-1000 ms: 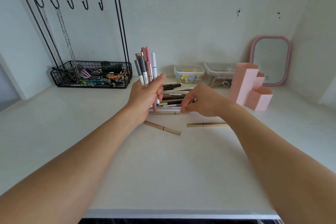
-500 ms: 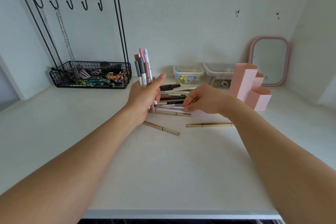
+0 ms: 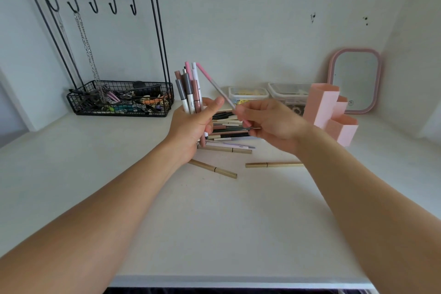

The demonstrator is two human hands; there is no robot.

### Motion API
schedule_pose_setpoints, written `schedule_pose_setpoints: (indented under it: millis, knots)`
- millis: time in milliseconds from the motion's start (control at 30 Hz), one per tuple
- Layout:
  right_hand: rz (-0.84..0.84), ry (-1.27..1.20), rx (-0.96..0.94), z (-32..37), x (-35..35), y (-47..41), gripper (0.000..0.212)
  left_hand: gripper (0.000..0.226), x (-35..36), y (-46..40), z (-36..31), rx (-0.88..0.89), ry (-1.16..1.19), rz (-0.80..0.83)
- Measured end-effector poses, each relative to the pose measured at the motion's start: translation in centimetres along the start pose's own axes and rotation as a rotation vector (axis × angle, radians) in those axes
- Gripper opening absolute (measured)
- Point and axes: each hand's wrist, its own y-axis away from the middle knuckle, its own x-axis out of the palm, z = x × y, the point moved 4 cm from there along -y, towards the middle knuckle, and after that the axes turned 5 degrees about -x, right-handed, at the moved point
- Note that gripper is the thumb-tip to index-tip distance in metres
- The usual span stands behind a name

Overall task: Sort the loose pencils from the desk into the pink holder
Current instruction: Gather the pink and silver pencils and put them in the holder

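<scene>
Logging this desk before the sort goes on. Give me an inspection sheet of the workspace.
Surface: white desk, pencils lying loose on it.
Job's things: loose pile; three gold pencils apart from it; pink holder upright on the right.
Clutter: wire rack with small items, two clear boxes, pink mirror.
Grippers: left hand grips an upright bundle; right hand pinches a pink pencil.
Cables: nothing seen.
Surroundings: white walls.

I count about six pencils (image 3: 189, 93) bunched upright in my left hand (image 3: 191, 126) and one pink pencil (image 3: 216, 86) in my right hand (image 3: 272, 124). Below both hands lie three gold pencils (image 3: 272, 164). Right of my right hand: one pink holder (image 3: 329, 112).
</scene>
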Motion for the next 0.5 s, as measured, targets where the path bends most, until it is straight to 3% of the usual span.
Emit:
schedule_pose_setpoints:
  millis: [133,333,500]
  knots:
    - [0.059,-0.015,-0.082,-0.6,2.9,0.1,0.016,0.037,0.1,0.3,0.0,0.012,-0.047,-0.003]
    - [-0.038,0.060,-0.199,-1.1,4.2,0.2,0.017,0.024,0.2,-0.1,0.7,0.023,-0.123,0.002]
    - [-0.036,0.065,-0.131,-0.8,3.6,0.2,0.020,0.022,0.3,-0.2,0.6,0.049,-0.177,-0.040]
